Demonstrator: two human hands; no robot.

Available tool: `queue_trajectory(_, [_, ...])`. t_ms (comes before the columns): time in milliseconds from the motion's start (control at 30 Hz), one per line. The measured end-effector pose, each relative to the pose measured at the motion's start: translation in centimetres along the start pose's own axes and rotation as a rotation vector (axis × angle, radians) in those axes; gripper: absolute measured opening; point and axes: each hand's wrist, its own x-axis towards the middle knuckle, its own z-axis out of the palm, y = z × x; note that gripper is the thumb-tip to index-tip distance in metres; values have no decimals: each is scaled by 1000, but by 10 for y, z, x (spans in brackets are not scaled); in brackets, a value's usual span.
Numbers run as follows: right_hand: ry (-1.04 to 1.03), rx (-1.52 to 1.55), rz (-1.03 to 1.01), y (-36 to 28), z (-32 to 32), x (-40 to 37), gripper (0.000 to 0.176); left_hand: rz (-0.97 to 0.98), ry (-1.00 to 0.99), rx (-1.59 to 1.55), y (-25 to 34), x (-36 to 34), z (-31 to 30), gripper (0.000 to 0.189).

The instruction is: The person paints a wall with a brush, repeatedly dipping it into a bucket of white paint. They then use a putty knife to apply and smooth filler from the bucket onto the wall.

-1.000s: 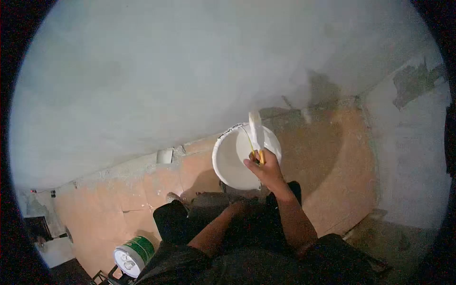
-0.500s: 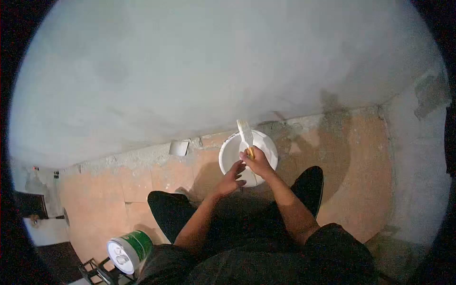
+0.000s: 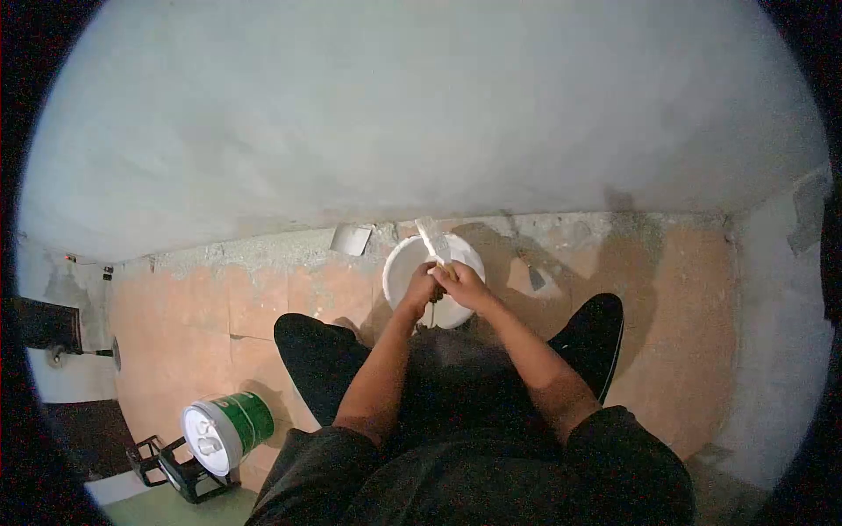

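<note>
Bucket (image 3: pixel 388 285): white, round, open-topped; pale interior.
Bucket position: centre of the head view.
Brush (image 3: pixel 436 249): flat, whitish head; yellowish handle, gripped and partly hidden.
Brush pose: head toward 11 o'clock, handle toward 5.
Brush position: overlapping the bucket rim near 12 o'clock.

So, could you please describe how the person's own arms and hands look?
Dark, plain-looking short sleeves end near the elbows; the forearms below are bare. The left hand and right hand wear no gloves. No watch or bracelet shows.
</note>
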Motion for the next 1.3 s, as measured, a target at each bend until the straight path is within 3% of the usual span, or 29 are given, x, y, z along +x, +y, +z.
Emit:
queue_trajectory(133, [-35, -153, 111, -40, -33, -11, 43, 18, 230, 149, 25, -10, -15, 38])
queue_trajectory(167, [39, -147, 41, -12, -35, -7, 42, 42, 265, 126, 23, -7, -23, 34])
queue_trajectory(333, [112, -123, 115, -11, -56, -30, 43, 101, 353, 299, 36, 9, -40, 27])
queue_trajectory(433, [29, -160, 162, -8, -69, -24, 45, 111, 317, 383, 41, 25, -47, 27])
queue_trajectory(500, [69, -155, 112, 59, -56, 21, 48, 225, 328, 440, -2, 102, -82, 29])
queue_trajectory(533, [109, -149, 77, 70, -55, 29, 51, 236, 235, 399, -5, 120, -92, 31])
queue_trajectory(600, [166, -141, 40, 77, -57, 35, 53, 296, 322, 604, 1, 123, -91, 36])
queue_trajectory(633, [169, -87, 126, 78, -57, 36, 53, 328, 299, 798, -1, 142, -105, 41])
queue_trajectory(667, [170, -29, 210, 79, -58, 37, 53, 258, 284, 555, -12, 154, -114, 45])
queue_trajectory(800, [175, 44, 231, 117, -59, 53, 53, 294, 361, 724, -1, 184, -151, 43])
queue_trajectory(867, [180, -16, 254, 100, -58, 50, 53, 363, 353, 862, 10, 190, -163, 42])
queue_trajectory(967, [130, 194, 193, 121, -51, 53, 52, 431, 350, 935, 8, 203, -169, 41])
queue_trajectory(1067, [131, 67, 275, 103, -52, 56, 52, 496, 310, 857, -10, 217, -144, 52])
queue_trajectory(1100, [90, 99, 318, 108, -54, 60, 52, 512, 184, 868, -3, 208, -126, 62])
queue_trajectory(1133, [105, 100, 313, 103, -53, 61, 52, 586, 202, 955, -28, 227, -122, 76])
queue_trajectory(1167, [140, 121, 335, 98, -48, 64, 53, 421, 156, 990, -25, 213, -98, 89])
queue_trajectory(1233, [177, 88, 329, 105, -50, 71, 54, 303, 32, 1147, -56, 228, -85, 107])
queue_trajectory(1267, [190, 85, 321, 100, -51, 70, 54, 339, 18, 1245, -74, 230, -78, 111])
queue_trajectory(1300, [212, 131, 335, 95, -51, 69, 54, 196, -77, 1427, -83, 245, -73, 110])
